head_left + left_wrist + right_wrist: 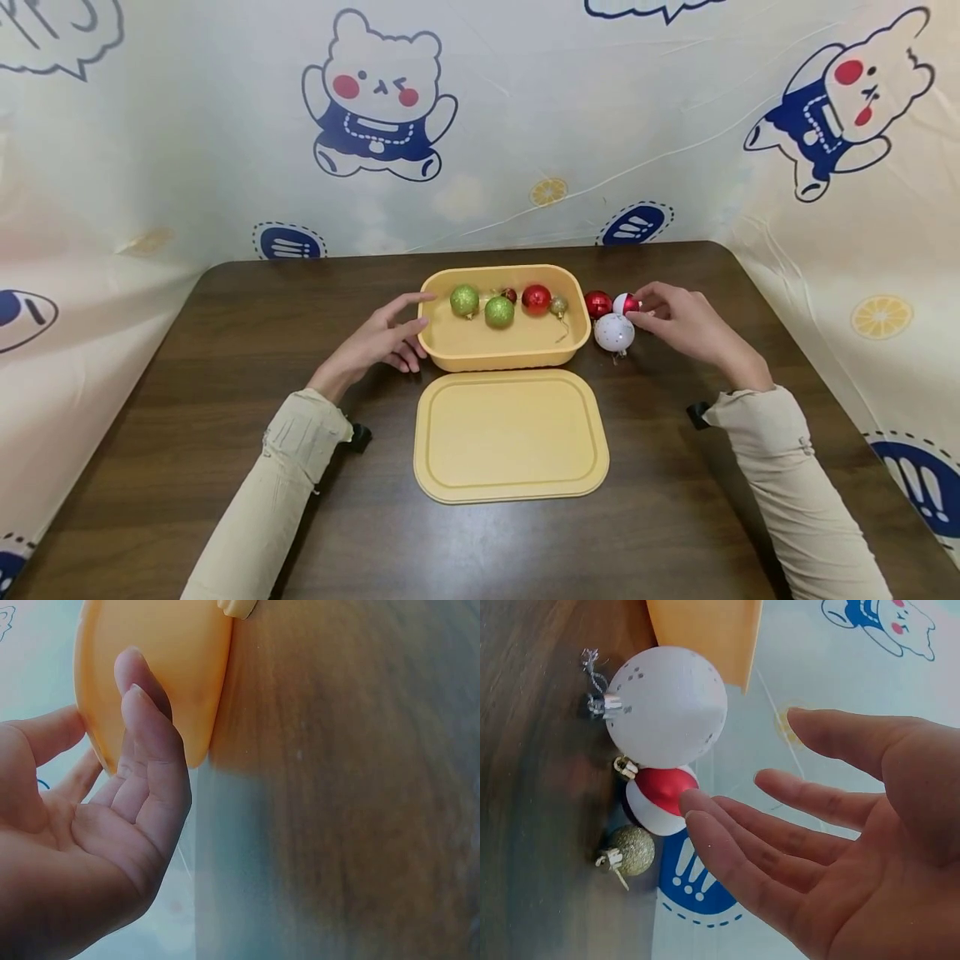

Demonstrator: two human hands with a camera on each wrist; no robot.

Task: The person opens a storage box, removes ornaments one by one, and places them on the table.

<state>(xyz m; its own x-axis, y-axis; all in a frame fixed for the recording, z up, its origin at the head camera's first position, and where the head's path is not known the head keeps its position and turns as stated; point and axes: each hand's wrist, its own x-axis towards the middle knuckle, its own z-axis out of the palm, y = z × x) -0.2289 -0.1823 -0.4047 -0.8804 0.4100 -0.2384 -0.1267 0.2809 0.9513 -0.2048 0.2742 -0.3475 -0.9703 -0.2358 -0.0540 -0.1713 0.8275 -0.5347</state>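
Note:
My left hand (378,337) touches the left end of a yellow plastic box (498,362), its fingers loosely spread. Inside the box lie two green glitter Christmas balls (464,301), a red ball (536,299), a small gold ball (558,306) and a small dark red one (509,296). Right of the box, a shiny red ball (598,304), a red-and-white ball (622,302) and a white speckled ball (614,333) sit together. My right hand (686,325) is beside these, fingers extended, fingertips close to the red-and-white ball. In the right wrist view a small gold glitter ball (634,851) also lies there.
A flat yellow lid (512,437) lies on the dark wooden table (675,517) just in front of the box. Behind the table hangs a cloth (495,117) printed with cartoon bears, which also runs along both sides.

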